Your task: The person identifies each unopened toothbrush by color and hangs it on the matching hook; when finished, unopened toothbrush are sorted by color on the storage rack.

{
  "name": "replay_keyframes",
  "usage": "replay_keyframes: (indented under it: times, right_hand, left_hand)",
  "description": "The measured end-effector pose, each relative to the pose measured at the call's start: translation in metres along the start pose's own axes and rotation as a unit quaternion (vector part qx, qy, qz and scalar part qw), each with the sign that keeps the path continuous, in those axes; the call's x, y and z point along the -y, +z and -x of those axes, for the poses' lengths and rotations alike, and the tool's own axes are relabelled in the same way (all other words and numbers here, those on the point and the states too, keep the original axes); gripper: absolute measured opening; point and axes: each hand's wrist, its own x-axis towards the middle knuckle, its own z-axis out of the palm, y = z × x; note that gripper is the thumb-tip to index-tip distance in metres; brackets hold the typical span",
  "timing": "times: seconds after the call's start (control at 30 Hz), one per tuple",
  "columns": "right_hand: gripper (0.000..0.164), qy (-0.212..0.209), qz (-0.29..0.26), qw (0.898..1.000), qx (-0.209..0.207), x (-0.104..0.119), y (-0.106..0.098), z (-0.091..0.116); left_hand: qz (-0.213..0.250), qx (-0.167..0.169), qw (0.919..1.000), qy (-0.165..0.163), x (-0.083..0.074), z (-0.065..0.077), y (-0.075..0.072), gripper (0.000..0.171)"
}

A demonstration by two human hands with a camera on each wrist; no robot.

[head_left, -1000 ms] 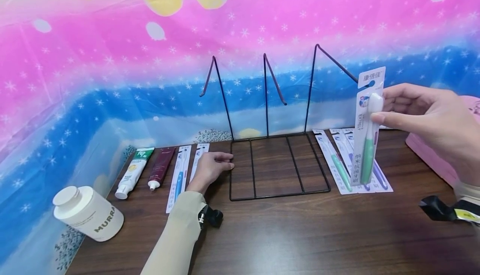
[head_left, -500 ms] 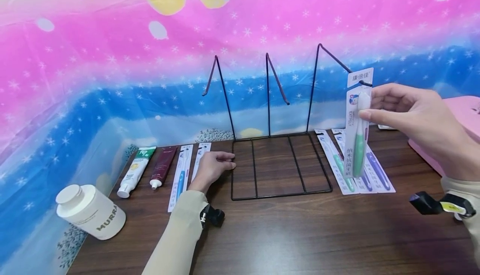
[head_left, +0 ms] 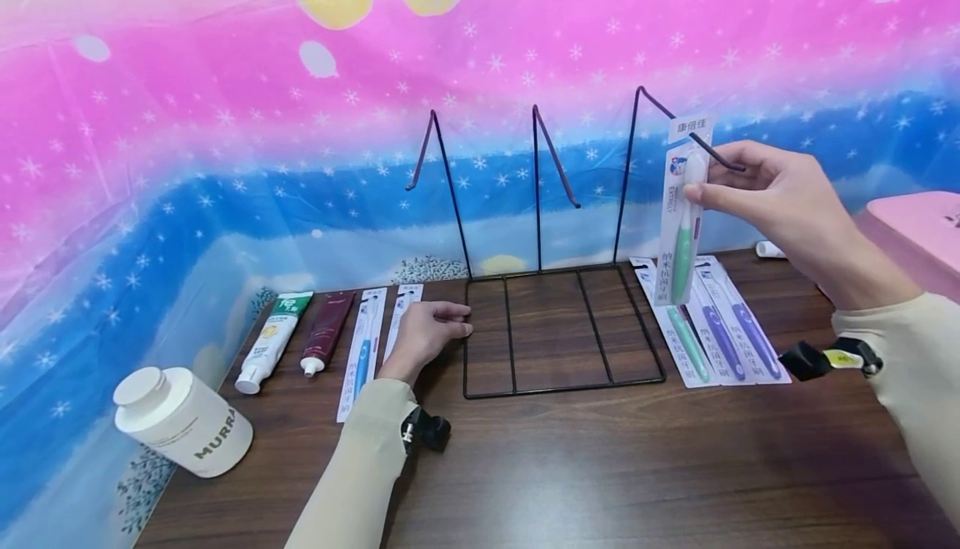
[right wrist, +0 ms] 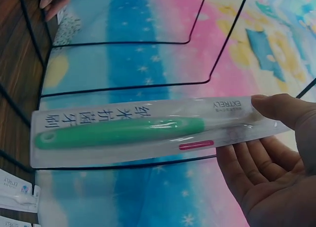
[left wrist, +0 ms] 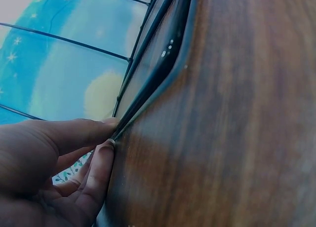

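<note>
A green toothbrush in its blister pack hangs upright, with the right prong of the black wire rack passing through the slot at its top. My right hand pinches the pack near the brush head, thumb in front; the right wrist view shows its green handle pointing away from the hand. At the rack's left side, my left hand pinches the base wire between thumb and finger, seen close in the left wrist view. The rack's middle and left prongs carry nothing.
Packaged toothbrushes with green and purple handles lie right of the rack. To the left are a blue one, another partly hidden by my hand, a maroon tube, a toothpaste tube and a white bottle. A pink object stands far right.
My right hand has moved left and slightly up with the green toothbrush pack, sliding it from the prong's tip further along the prong. My left hand stays at the rack.
</note>
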Motion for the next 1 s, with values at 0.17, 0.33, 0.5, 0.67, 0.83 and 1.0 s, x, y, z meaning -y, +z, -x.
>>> replay_keyframes:
  times: [0.17, 0.33, 0.5, 0.67, 0.83, 1.0]
  right_hand:
    - [0.047, -0.005, 0.006, 1.0, -0.019, -0.005, 0.004, -0.017]
    - [0.047, -0.017, 0.011, 1.0, -0.018, -0.006, 0.008, -0.034]
    - [0.051, -0.03, 0.007, 1.0, -0.004, -0.008, 0.013, -0.053]
    - [0.054, -0.036, -0.007, 0.999, -0.008, -0.009, 0.017, -0.066]
    - [0.056, -0.029, -0.01, 0.999, -0.017, -0.01, 0.019, -0.074]
    - [0.058, -0.032, 0.004, 0.999, -0.015, -0.011, 0.021, -0.081]
  left_hand:
    - [0.004, 0.003, 1.0, 0.003, -0.002, 0.001, 0.0, 0.025]
    - [0.002, 0.001, 1.0, 0.002, -0.003, 0.002, -0.002, 0.025]
    - [0.005, 0.001, 1.0, -0.003, -0.002, 0.003, -0.002, 0.025]
    - [0.011, 0.004, 0.9999, -0.004, -0.001, 0.002, -0.001, 0.025]
    - [0.011, 0.005, 0.9999, -0.005, 0.0, 0.001, -0.001, 0.025]
    - [0.012, 0.001, 0.9999, -0.007, 0.001, 0.001, -0.002, 0.025]
